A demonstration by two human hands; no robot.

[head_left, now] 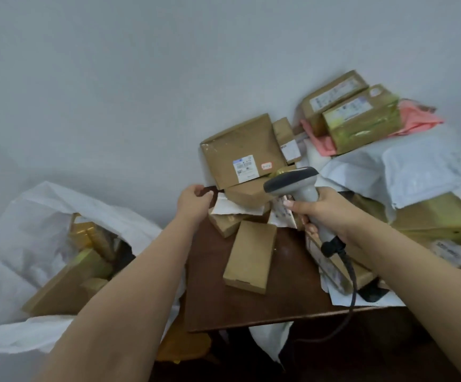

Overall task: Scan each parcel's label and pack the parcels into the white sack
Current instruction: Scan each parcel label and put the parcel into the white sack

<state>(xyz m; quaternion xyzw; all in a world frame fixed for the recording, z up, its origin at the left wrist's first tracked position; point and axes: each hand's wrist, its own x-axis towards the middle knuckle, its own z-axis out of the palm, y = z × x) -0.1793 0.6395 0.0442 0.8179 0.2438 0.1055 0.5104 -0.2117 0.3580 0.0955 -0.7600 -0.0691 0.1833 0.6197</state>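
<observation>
Scanner sat gripped in my rt hand, head aimed at the labelled flat parcel atop the desk pile, while my lt hand pinched something dark at its corner, white sack lying to the left w/ boxes inside.

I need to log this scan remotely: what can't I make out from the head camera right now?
- Label text on the large brown parcel: too small and blurred.
- What the left hand pinches: a dark edge, hidden by its fingers.
- White sack contents: only the top boxes show.
- Scanner window: faces away; the right hand covers the trigger.
- Parcels at the right edge: cut off.
</observation>
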